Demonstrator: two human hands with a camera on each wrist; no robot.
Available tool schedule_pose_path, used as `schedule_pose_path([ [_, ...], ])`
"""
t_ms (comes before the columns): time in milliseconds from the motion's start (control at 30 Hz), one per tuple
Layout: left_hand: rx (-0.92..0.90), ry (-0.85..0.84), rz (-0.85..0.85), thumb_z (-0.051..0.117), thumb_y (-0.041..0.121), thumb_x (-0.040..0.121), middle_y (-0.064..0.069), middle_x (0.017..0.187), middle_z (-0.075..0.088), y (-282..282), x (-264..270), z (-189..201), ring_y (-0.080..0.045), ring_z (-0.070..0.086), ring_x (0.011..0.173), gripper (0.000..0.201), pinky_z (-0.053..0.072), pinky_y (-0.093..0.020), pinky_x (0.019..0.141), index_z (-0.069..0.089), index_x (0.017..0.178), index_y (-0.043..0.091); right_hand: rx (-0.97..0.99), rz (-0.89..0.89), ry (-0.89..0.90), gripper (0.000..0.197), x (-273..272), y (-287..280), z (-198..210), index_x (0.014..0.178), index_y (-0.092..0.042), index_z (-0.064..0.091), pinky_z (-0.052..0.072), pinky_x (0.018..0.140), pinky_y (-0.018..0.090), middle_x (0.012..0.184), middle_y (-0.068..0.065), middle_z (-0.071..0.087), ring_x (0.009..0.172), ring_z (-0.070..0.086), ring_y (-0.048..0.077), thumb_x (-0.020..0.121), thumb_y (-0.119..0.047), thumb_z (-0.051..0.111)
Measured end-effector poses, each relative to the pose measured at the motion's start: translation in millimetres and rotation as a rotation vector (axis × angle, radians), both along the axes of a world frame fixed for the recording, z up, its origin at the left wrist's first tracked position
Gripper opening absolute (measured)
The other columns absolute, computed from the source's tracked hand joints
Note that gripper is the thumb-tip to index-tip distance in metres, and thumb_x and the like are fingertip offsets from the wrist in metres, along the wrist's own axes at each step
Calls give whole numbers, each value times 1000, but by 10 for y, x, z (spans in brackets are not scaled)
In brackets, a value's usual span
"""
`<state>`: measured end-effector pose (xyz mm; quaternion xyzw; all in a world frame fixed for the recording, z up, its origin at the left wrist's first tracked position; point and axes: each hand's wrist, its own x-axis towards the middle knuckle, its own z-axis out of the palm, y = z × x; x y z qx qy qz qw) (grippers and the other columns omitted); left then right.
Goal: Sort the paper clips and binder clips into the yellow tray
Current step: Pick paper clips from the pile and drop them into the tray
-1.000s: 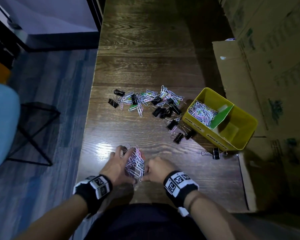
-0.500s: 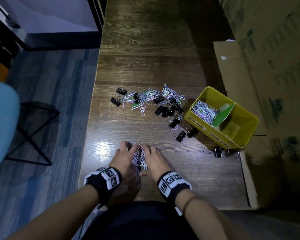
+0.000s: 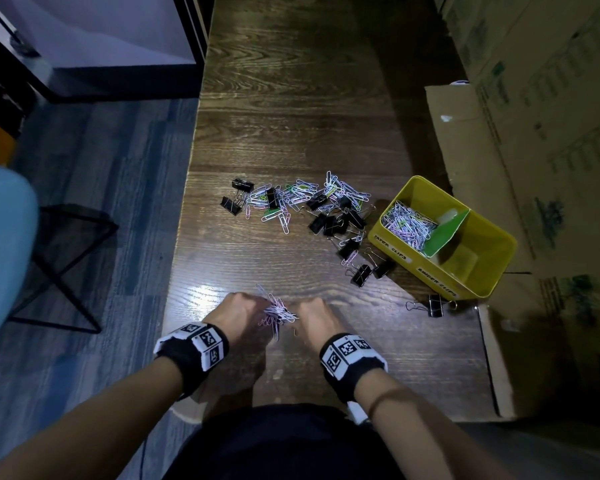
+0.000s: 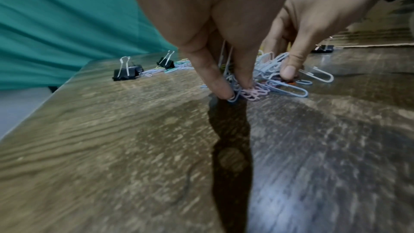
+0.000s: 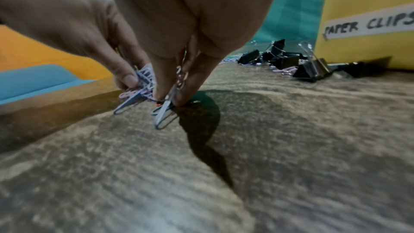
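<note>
Near the table's front edge, my left hand (image 3: 246, 308) and right hand (image 3: 309, 315) pinch a bunch of pastel paper clips (image 3: 278, 311) between them, right down at the wood. In the wrist views the fingertips (image 4: 224, 91) curl around the bunch of paper clips (image 4: 268, 84), and the right fingertips (image 5: 161, 93) pinch paper clips (image 5: 164, 112) too. A mixed pile of paper clips and black binder clips (image 3: 302, 206) lies mid-table. The yellow tray (image 3: 492, 282) stands at the right, with paper clips (image 3: 407, 225) in its left compartment behind a green divider (image 3: 445, 233).
Loose binder clips (image 3: 368, 270) lie by the tray's front, and one (image 3: 433, 304) lies near its corner. Cardboard boxes (image 3: 534, 116) line the right side. A blue chair (image 3: 4, 244) stands on the floor to the left of the table edge.
Both hands have drawn the spread paper clips together into a tighter bunch, and the fingers have curled in from lying flatter on the table to pinching the bunch.
</note>
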<state>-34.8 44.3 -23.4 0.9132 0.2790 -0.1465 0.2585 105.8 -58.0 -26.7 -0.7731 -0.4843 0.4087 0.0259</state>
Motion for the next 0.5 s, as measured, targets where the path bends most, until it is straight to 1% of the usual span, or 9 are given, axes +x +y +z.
schedule_pose_path([
  [33, -7, -26, 8, 55, 23, 91, -3, 82, 70, 28, -16, -8, -23, 64, 76, 13, 43, -25, 68, 65, 91, 15, -44, -38, 46, 23, 30, 6, 4, 111, -3, 65, 50, 66, 20, 89, 12, 66, 80, 64, 26, 93, -14, 56],
  [133, -63, -81, 76, 63, 26, 86, 1, 79, 73, 111, -58, -27, -18, 67, 74, 11, 44, -24, 69, 71, 92, 22, -31, -115, 109, 32, 112, -17, 24, 120, -14, 64, 50, 73, 24, 105, 11, 69, 86, 66, 22, 89, -24, 65],
  [233, -153, -144, 240, 71, 25, 80, 4, 90, 74, 173, -89, -46, -3, 66, 79, 19, 44, -11, 74, 73, 99, 26, 63, -228, 178, 37, 182, -62, 32, 121, -14, 64, 42, 70, 18, 113, 10, 69, 86, 63, 16, 85, -26, 68],
  [300, -179, -158, 282, 74, 23, 78, 5, 97, 71, 196, -103, -62, 2, 63, 84, 22, 38, 0, 74, 72, 100, 23, 108, -303, 232, 38, 228, -82, 54, 118, -11, 65, 39, 70, 14, 109, 11, 70, 81, 58, 10, 83, -25, 71],
  [333, -192, -146, 278, 73, 24, 78, 5, 100, 70, 203, -109, -69, 2, 63, 88, 23, 35, 3, 75, 72, 101, 23, 126, -336, 252, 39, 251, -90, 73, 117, -11, 66, 40, 72, 15, 107, 10, 71, 80, 57, 9, 81, -25, 72],
  [367, -212, -138, 272, 73, 24, 78, 5, 102, 70, 209, -114, -72, 4, 62, 91, 24, 33, 4, 76, 72, 102, 22, 139, -359, 269, 40, 273, -97, 99, 117, -11, 66, 41, 74, 15, 106, 9, 71, 81, 57, 8, 80, -25, 73],
  [433, -260, -138, 284, 73, 25, 77, 7, 102, 70, 235, -126, -78, 12, 58, 87, 24, 32, 6, 75, 72, 102, 21, 139, -399, 297, 42, 305, -112, 126, 116, -11, 66, 45, 80, 18, 105, 7, 71, 85, 60, 9, 79, -27, 74],
  [467, -294, -139, 308, 74, 26, 77, 8, 101, 70, 252, -131, -77, 16, 57, 82, 24, 35, 4, 73, 72, 100, 21, 134, -421, 312, 42, 323, -117, 126, 116, -12, 66, 47, 84, 19, 106, 6, 71, 88, 61, 10, 78, -28, 75],
  [500, -346, -144, 346, 75, 25, 75, 10, 99, 70, 271, -135, -74, 17, 57, 74, 23, 41, 0, 74, 73, 98, 22, 137, -439, 324, 42, 342, -122, 135, 115, -12, 66, 47, 87, 20, 107, 4, 71, 90, 62, 10, 77, -29, 75],
])
